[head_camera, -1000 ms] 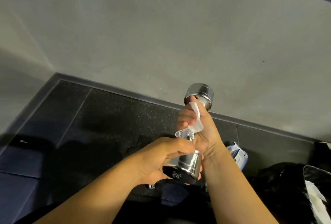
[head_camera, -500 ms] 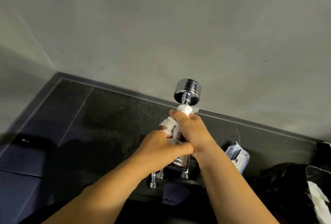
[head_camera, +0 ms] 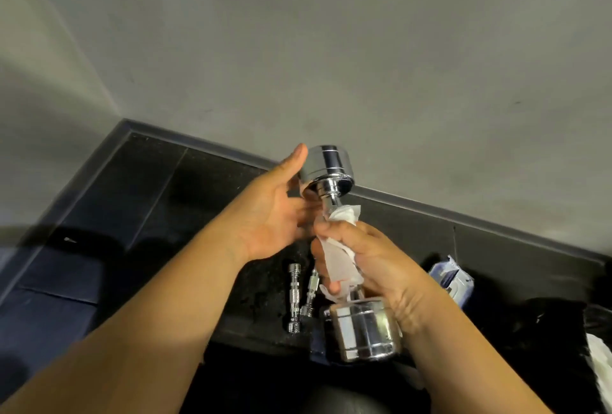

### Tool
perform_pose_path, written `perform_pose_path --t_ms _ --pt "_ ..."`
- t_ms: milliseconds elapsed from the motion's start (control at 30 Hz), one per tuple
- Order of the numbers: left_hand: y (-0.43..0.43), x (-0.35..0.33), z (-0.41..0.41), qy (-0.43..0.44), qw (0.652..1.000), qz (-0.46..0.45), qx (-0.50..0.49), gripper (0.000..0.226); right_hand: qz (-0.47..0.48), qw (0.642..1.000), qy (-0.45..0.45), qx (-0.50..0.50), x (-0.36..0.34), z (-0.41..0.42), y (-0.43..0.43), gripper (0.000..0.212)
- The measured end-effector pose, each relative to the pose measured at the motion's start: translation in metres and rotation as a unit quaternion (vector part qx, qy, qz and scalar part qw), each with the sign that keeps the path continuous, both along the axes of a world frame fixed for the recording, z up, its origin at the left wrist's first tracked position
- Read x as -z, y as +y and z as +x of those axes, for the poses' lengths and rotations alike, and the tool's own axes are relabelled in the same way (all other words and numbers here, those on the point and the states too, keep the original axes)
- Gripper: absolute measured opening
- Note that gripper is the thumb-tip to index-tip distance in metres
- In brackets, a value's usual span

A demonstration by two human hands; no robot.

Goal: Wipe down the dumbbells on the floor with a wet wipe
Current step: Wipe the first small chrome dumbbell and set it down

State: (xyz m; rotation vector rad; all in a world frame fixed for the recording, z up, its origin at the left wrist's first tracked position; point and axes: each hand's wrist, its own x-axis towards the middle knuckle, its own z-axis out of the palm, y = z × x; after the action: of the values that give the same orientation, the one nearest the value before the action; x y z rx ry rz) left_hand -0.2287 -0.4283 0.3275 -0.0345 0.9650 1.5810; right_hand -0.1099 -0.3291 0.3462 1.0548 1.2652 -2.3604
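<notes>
Chrome dumbbell centre frame, held above floor, near-upright. Left hand open beside upper head. Right hand grips handle through wet wipe. Step: wiping handle. Next, probably: wipe heads, then small dumbbells lower centre.

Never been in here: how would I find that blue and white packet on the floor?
Start at the dark floor below the grey wall. Just right of the right hand, which grips a big chrome dumbbell through a white wipe, a small packet lies beside a black bag. It alone is blue and white; its neighbours are chrome or black.
</notes>
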Motion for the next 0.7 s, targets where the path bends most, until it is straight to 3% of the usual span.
perform_pose_path --t_ms 67,167,233,333,433,467,533,567,600,633,700 --pt "0.004 -0.004 0.008 -0.030 0.999 0.026 -0.029 0.077 -0.035 0.999 0.016 -0.030 -0.002 0.002 -0.008 0.021" --pt "0.009 -0.008 0.015 -0.019 0.995 0.006 -0.097 0.039 -0.005 0.998 0.021 -0.063 -0.004 0.002 -0.013 0.025" --pt "0.012 -0.008 0.017 0.014 0.991 -0.003 -0.135 0.031 0.084 0.990 0.017 -0.113 -0.004 0.002 -0.012 0.020" --pt "0.014 -0.006 0.016 0.097 0.972 -0.046 -0.207 0.021 0.291 0.932 0.018 -0.216 0.000 0.000 -0.013 0.007" --pt "0.014 -0.006 0.019 0.165 0.950 -0.080 -0.251 0.021 0.322 0.920 0.006 -0.222 0.012 -0.001 -0.018 0.009" --pt "0.014 -0.005 0.020 0.185 0.941 -0.092 -0.268 0.020 0.352 0.907 -0.008 -0.233 0.019 -0.002 -0.021 0.012" --pt "0.012 -0.001 0.019 0.201 0.925 -0.120 -0.300 0.018 0.472 0.834 -0.053 -0.282 0.032 0.000 -0.024 0.016" --pt "0.011 -0.001 0.017 0.187 0.922 -0.128 -0.313 0.017 0.529 0.793 -0.066 -0.296 0.035 0.000 -0.025 0.020" --pt "0.010 -0.001 0.014 0.165 0.923 -0.127 -0.325 0.017 0.548 0.779 -0.063 -0.298 0.035 -0.001 -0.024 0.023" --pt "0.008 -0.001 0.010 0.144 0.926 -0.120 -0.328 0.017 0.524 0.795 -0.046 -0.301 0.034 -0.003 -0.023 0.023" --pt "0.004 -0.003 0.002 0.140 0.939 -0.087 -0.302 0.015 0.372 0.881 0.028 -0.290 0.025 -0.006 -0.016 0.014"
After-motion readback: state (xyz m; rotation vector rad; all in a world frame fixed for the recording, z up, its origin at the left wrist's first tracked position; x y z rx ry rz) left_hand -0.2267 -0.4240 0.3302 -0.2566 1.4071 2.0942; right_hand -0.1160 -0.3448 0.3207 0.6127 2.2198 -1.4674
